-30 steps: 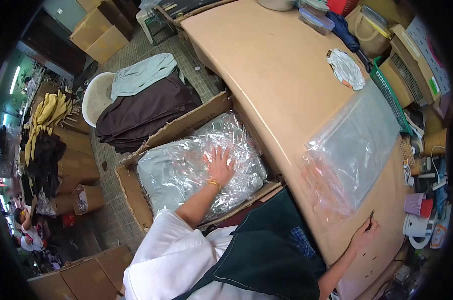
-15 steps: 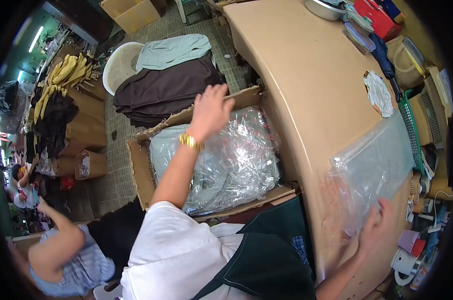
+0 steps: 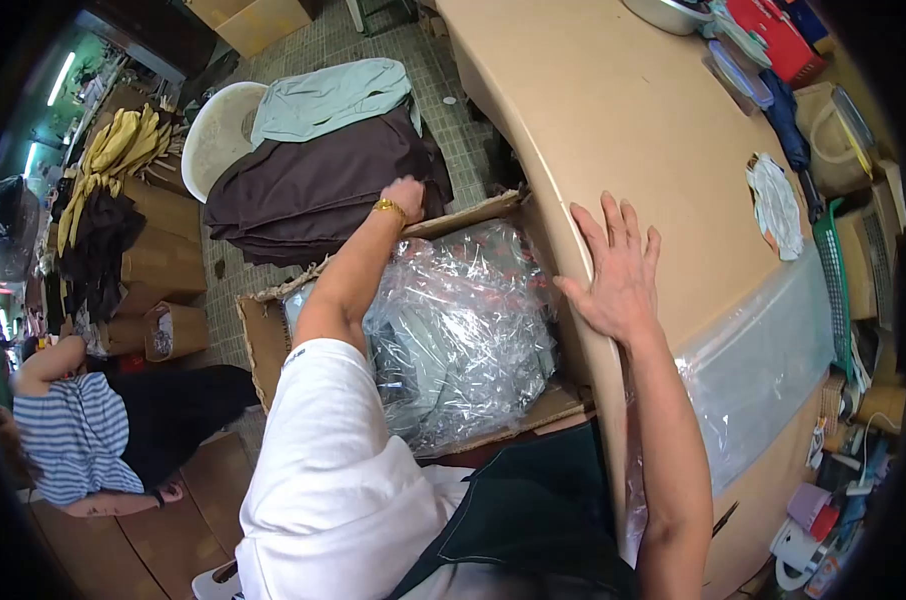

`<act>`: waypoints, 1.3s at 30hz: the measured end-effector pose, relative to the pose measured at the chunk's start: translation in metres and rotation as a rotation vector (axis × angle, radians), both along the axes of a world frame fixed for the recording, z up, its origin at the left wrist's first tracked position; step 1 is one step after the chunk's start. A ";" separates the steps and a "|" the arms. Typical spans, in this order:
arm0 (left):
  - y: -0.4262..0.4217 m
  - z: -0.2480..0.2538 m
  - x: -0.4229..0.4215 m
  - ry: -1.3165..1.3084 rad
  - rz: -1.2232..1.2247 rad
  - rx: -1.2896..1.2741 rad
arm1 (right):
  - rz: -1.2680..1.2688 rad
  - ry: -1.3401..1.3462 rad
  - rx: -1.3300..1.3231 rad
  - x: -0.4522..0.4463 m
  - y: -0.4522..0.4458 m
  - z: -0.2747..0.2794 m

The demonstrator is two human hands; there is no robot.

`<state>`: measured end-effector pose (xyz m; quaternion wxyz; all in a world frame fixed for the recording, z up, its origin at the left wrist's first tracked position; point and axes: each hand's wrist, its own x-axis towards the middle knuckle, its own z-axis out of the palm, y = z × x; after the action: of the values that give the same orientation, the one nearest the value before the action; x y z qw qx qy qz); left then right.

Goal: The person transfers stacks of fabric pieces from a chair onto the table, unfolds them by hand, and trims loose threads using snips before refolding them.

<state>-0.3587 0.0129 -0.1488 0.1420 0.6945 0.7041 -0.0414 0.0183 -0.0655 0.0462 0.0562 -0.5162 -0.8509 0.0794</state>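
Observation:
My left hand (image 3: 405, 198), with a gold watch on its wrist, reaches past the far wall of a cardboard box (image 3: 265, 345). Its fingers are curled closed at the near right edge of a stack of dark brown cloth (image 3: 313, 185) and seem to grip it. My right hand (image 3: 618, 270) lies palm down with fingers spread on the near edge of the brown-topped table (image 3: 573, 90), holding nothing. Inside the box are crinkled clear plastic bags (image 3: 473, 320) over pale grey-green folded cloth. A pale green piece of cloth (image 3: 333, 98) tops the dark stack.
Flat clear plastic bags (image 3: 753, 370) lie on the table by my right forearm, near a crumpled white wrapper (image 3: 776, 205). A green basket (image 3: 833, 290) and clutter line the far edge. A white tub (image 3: 213, 140) stands behind the cloth; a person in a striped top (image 3: 78, 430) is at left.
My left hand has moved from above the box to the dark cloth stack. My right hand has left the flat plastic bags and come to the table's near edge. The other person has shifted.

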 end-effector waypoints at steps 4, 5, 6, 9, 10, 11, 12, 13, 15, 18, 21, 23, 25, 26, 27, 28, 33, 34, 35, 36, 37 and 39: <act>0.012 0.001 -0.036 -0.312 0.507 0.764 | -0.002 0.046 -0.012 0.001 0.002 0.003; 0.009 -0.006 -0.051 -0.250 0.776 0.896 | 0.000 0.045 -0.015 0.000 0.002 0.003; 0.001 0.003 -0.061 -0.165 1.022 0.882 | -0.001 0.061 -0.010 0.000 0.002 0.002; -0.033 0.022 -0.092 -0.081 1.617 0.828 | -0.008 0.069 -0.009 -0.002 0.002 0.004; -0.051 0.024 -0.104 -0.240 1.766 0.839 | -0.015 0.063 -0.011 -0.003 0.002 0.005; -0.065 0.024 -0.115 -0.283 1.935 0.790 | -0.009 0.062 -0.014 -0.004 0.002 0.005; -0.081 0.004 -0.134 -0.301 2.072 0.783 | -0.014 0.065 -0.008 -0.004 0.002 0.004; -0.093 -0.003 -0.137 -0.320 2.210 0.774 | -0.020 0.067 -0.001 -0.004 0.002 0.004; -0.105 -0.002 -0.123 -0.644 2.323 0.844 | -0.020 0.066 -0.002 -0.004 0.001 0.004; -0.107 -0.004 -0.120 -1.402 2.081 0.838 | -0.024 0.067 -0.001 -0.005 0.002 0.005; -0.096 -0.070 -0.162 -1.644 1.898 0.737 | -0.028 0.068 -0.007 -0.007 0.002 0.006; -0.095 -0.098 -0.177 -1.765 1.729 0.421 | -0.026 0.066 -0.010 -0.007 0.002 0.007; -0.092 -0.075 -0.162 -1.740 1.822 0.405 | -0.033 0.073 -0.017 -0.008 0.002 0.007; -0.092 -0.083 -0.168 -1.791 1.763 0.408 | -0.036 0.074 -0.018 -0.008 0.002 0.007; -0.090 -0.085 -0.168 -1.842 1.705 0.407 | -0.037 0.074 -0.018 -0.008 0.002 0.007; -0.089 -0.088 -0.167 -1.840 1.707 0.403 | -0.036 0.072 -0.019 -0.008 0.002 0.007; -0.087 -0.034 -0.135 -0.468 2.253 1.274 | -0.030 0.072 -0.020 -0.008 0.002 0.008; -0.096 -0.035 -0.153 -0.294 2.059 1.428 | -0.028 0.076 -0.020 -0.007 0.002 0.008; -0.106 -0.031 -0.179 -0.127 1.853 1.560 | -0.027 0.072 -0.017 -0.007 0.002 0.008; -0.120 -0.007 -0.192 -0.063 1.643 1.506 | -0.024 0.058 -0.011 -0.006 0.002 0.008; -0.134 0.019 -0.207 -0.001 1.435 1.444 | -0.019 0.046 -0.005 -0.006 0.002 0.007; -0.146 0.033 -0.281 -0.093 1.425 1.228 | -0.012 0.032 0.013 -0.006 0.002 0.006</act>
<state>-0.6392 -0.1333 -0.1163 -0.2294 0.0544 0.8553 0.4614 0.0122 -0.0636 0.0520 0.0736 -0.5197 -0.8472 0.0816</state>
